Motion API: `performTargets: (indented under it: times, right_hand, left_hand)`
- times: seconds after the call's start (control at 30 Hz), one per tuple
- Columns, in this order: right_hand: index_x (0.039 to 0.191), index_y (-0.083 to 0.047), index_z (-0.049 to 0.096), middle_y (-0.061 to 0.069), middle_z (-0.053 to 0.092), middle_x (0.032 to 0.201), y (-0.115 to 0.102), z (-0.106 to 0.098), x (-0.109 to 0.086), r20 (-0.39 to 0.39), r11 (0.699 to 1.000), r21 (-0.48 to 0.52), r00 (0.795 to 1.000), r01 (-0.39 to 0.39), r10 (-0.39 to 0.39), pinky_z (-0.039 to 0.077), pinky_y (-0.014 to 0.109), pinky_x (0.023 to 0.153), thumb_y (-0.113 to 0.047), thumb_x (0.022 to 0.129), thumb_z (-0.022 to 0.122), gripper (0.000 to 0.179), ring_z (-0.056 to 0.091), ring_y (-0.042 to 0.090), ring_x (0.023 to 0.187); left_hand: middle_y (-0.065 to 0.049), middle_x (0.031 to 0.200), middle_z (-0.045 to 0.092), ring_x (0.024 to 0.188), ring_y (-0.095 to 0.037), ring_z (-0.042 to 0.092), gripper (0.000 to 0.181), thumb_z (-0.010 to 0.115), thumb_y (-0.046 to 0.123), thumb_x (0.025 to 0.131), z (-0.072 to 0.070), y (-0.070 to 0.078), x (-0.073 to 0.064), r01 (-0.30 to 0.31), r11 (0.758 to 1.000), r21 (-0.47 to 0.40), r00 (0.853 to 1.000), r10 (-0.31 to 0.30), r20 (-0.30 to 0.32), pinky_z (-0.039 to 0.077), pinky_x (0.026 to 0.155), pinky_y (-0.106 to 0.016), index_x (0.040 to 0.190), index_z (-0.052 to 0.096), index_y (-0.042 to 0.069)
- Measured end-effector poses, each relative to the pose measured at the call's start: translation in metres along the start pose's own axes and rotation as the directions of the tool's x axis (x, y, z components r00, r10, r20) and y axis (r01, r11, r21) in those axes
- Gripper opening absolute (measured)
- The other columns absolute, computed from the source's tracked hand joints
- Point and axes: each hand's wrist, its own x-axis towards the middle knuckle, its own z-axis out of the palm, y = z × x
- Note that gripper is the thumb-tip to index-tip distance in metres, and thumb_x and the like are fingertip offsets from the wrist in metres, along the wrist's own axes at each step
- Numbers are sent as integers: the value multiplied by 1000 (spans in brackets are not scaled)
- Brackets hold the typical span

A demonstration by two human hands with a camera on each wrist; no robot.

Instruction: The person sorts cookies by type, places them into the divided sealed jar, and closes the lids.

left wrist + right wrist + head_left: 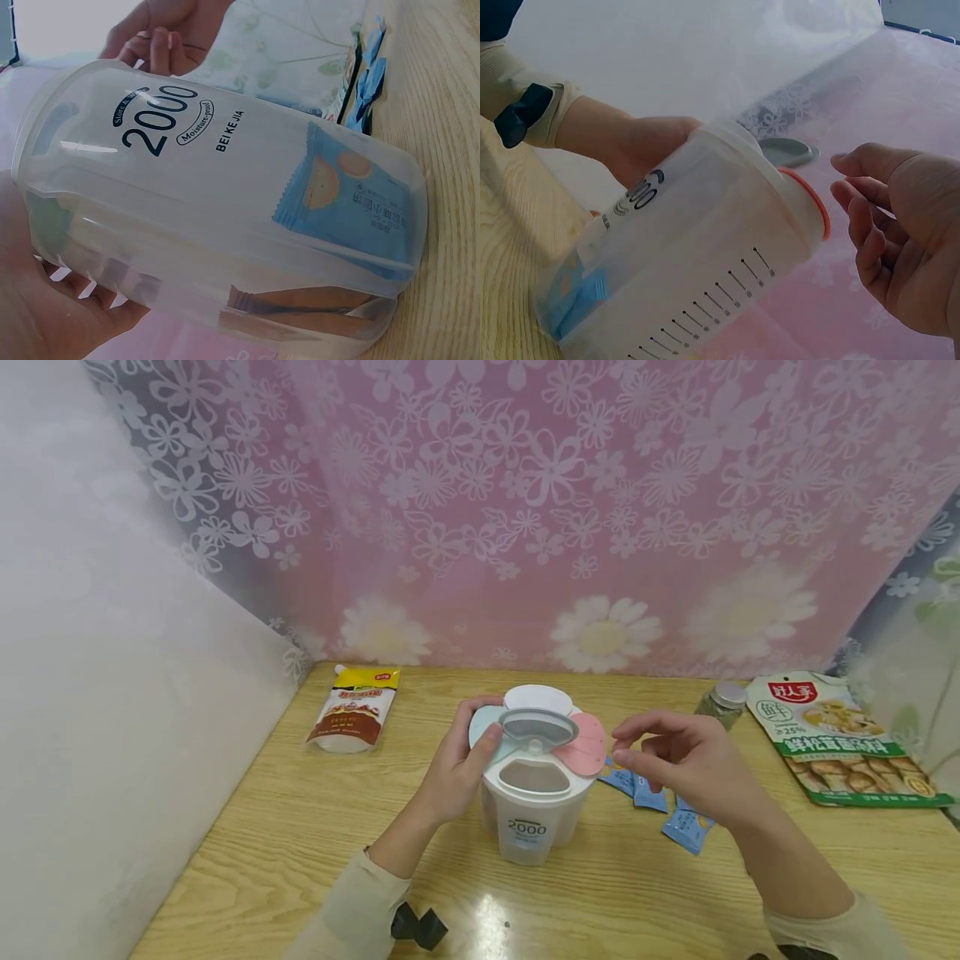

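A clear plastic storage container (527, 839), marked 2000, stands upright on the table. Its white top carries petal-shaped lids: the grey lid (538, 727) is raised over an uncovered front opening, while the pink lid (587, 745) lies flat. My left hand (459, 768) grips the container's left side, thumb over the mint lid (482, 723). Through the wall in the left wrist view show a blue biscuit packet (352, 206) and a brown packet (300, 311) in another compartment. Beside the pink lid, my right hand (693, 767) hovers with loosely bent fingers and holds nothing.
Several blue packets (686, 829) lie right of the container. Behind them stands a jar with a metal lid (727, 696), next to a large green-and-white food pouch (847, 739). A spouted pouch (356, 710) lies at the back left. Patterned curtain (525, 527) borders the table's back.
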Motion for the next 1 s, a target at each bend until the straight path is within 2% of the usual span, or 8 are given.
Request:
performTargets:
  times: [0.27,0.4,0.5,0.57,0.73,0.87,0.97,1.0]
  right_hand:
    - [111,4,64,-4,72,102,29,-17,-9,-25,995,39,995,-91,92,43,34,46,8,92,63,20,53,14,52]
    - [115,1,65,-6,71,101,40,-19,-12,-35,988,-48,988,-149,148,44,33,47,2,93,66,22,51,15,51]
    - [117,-5,66,-7,70,104,51,-21,-11,-28,976,-123,984,-181,178,44,33,47,-6,93,69,24,48,17,50]
    - [118,-8,66,-3,69,108,61,-22,-10,-10,968,-152,979,-202,203,44,33,48,-10,93,71,26,47,19,49]
    - [120,-13,67,9,68,113,83,-21,-8,33,952,-184,967,-243,253,44,31,47,-16,92,73,29,43,18,46]
    - [120,-18,67,5,68,115,99,-18,-6,39,939,-210,958,-272,286,40,29,43,-19,90,76,31,39,12,44]
    - [121,-19,67,1,68,115,113,-16,-7,33,923,-215,942,-319,333,38,28,42,-21,88,77,35,36,9,44]
    - [123,-19,66,3,69,107,118,-15,-7,31,917,-217,936,-336,350,37,27,42,-22,88,78,37,35,8,43]
  left_hand:
    - [-14,136,52,117,-20,54,38,46,25,106,0,0,0,7,1000,0,1000,-7,0,49,97,-27,138,41,6]
    - [-14,134,52,115,-19,55,36,45,25,106,0,-1,-1,13,1000,-4,1000,-13,3,50,95,-27,138,41,8]
    - [-14,133,52,114,-19,55,36,45,24,106,0,0,0,10,1000,-7,1000,-10,1,50,94,-27,138,41,7]
    - [-15,132,52,113,-19,55,36,46,23,106,0,1,0,5,1000,-14,1000,-5,2,50,94,-27,138,41,7]
    - [-16,132,52,113,-17,55,35,46,21,106,2,1,1,-5,1000,-30,1000,5,10,50,95,-27,138,41,6]
    - [-16,129,53,111,-17,56,36,46,22,106,1,1,1,-9,1000,-19,1000,10,3,50,94,-28,138,41,6]
    - [-15,130,53,111,-18,56,36,46,23,106,0,2,0,-1,1000,-13,1000,1,0,50,94,-28,138,41,7]
    - [-14,130,53,111,-17,56,35,46,22,106,-1,1,-1,4,1000,-9,1000,-4,-2,50,94,-28,138,41,8]
